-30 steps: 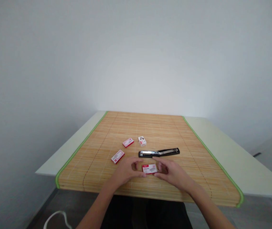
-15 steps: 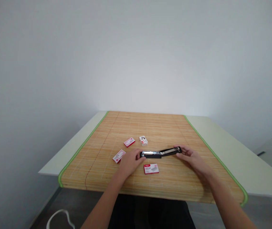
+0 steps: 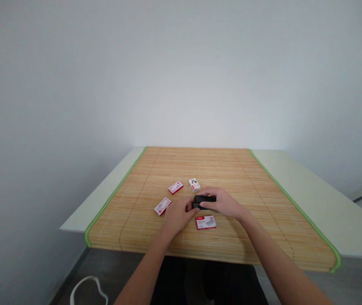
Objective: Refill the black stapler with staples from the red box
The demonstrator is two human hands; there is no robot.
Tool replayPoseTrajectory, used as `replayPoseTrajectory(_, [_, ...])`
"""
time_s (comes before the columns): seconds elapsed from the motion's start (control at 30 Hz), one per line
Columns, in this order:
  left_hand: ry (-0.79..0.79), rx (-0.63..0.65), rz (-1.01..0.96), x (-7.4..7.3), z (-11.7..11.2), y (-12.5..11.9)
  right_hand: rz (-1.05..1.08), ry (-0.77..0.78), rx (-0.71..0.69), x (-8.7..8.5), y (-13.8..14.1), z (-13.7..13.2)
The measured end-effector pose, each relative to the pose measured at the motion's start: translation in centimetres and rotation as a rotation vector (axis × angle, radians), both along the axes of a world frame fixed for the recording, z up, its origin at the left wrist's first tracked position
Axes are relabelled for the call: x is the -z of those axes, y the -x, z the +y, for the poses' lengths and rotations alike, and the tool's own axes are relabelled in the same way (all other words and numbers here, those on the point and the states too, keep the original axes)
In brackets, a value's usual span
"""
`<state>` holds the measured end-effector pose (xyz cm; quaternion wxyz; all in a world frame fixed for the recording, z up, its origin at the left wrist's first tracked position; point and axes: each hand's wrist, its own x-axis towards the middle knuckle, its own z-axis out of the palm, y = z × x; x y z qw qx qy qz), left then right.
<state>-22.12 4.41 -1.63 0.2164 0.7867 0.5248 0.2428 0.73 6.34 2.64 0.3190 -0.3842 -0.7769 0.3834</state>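
Note:
A black stapler (image 3: 202, 200) lies folded shut on the bamboo mat (image 3: 257, 220), near the middle. My right hand (image 3: 224, 202) lies over its top with the fingers curled round it. My left hand (image 3: 177, 214) grips its left end with thumb and fingers. A red-and-white staple box (image 3: 206, 222) lies flat on the mat just in front of the stapler, between my wrists.
Two more red-and-white staple boxes (image 3: 162, 206) (image 3: 175, 187) lie left of my hands, and a small white box (image 3: 194, 184) sits behind the stapler. The mat covers a pale table (image 3: 311, 186) set against a white wall. A white cable (image 3: 87, 288) lies on the floor at lower left.
Both hands left the staple box, which now lies on the mat. The stapler, opened out flat before, has been folded shut under my right hand.

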Motion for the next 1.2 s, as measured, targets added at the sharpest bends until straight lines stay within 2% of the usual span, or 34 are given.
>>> replayPoseTrajectory(0.1, [-0.001,-0.003,-0.002,-0.2,0.0,-0.1,-0.089,-0.06,0.018,0.3,0.5,-0.2])
replayPoseTrajectory(0.27, [0.003,0.007,0.003,-0.3,-0.1,-0.1,-0.154,-0.065,0.1,1.4,-1.2,-0.7])
replayPoseTrajectory(0.43, [0.0,0.026,-0.037,-0.1,-0.6,0.1,-0.088,-0.014,0.199,3.3,-3.8,-1.7])
replayPoseTrajectory(0.53, [-0.034,0.049,-0.065,-0.6,-0.7,0.7,-0.027,0.008,0.266,4.4,-4.8,-2.3])
replayPoseTrajectory(0.63, [-0.186,0.052,0.029,-1.5,0.4,1.9,-0.002,0.005,0.293,5.0,-5.0,-2.8])
replayPoseTrajectory(0.73, [-0.318,0.094,0.169,-2.0,2.6,3.1,-0.004,0.001,0.294,5.0,-4.8,-2.9])
replayPoseTrajectory(0.87, [-0.332,0.259,0.271,-1.2,5.5,3.3,-0.006,-0.011,0.3,5.0,-4.6,-2.8])
replayPoseTrajectory(0.93, [-0.32,0.286,0.287,-0.7,6.4,2.8,-0.008,-0.024,0.307,5.1,-4.6,-2.8])
replayPoseTrajectory(1.2, [-0.357,0.305,0.301,-0.1,6.8,0.7,-0.028,-0.059,0.325,5.6,-4.8,-2.7])
